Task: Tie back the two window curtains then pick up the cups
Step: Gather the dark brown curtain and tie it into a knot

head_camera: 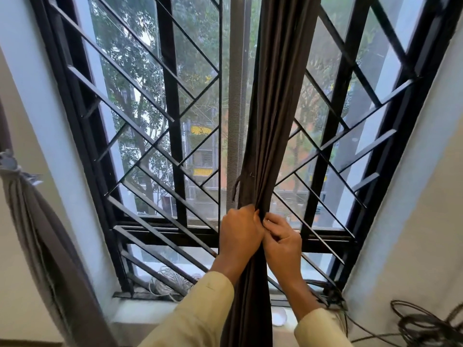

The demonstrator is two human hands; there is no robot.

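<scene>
View from above a person's own arms in pale cream sleeves, facing a window with a black metal diagonal-bar grille [172,121]. A long dark brown-grey fabric curtain [270,121] hangs down the middle of the window, gathered into a narrow bunch. The left hand [240,231] has its fingers curled tight around the bunch. The right hand [284,244], touching it, has its fingers bent and pinching the folds; whether it also holds a tie cannot be told. A thin dark loose fabric strip [235,187] dangles just above the left hand.

At the far left, a second grey-brown curtain [32,211] hangs knotted against the wall.

Likely risks: the slippery folds may spill out if either grip eases before a knot is made, and the short strip may not reach round.

A small white rounded object [278,318] sits on the sill, half hidden by the curtain; it may be a cup, easily knocked by swinging fabric.
</scene>
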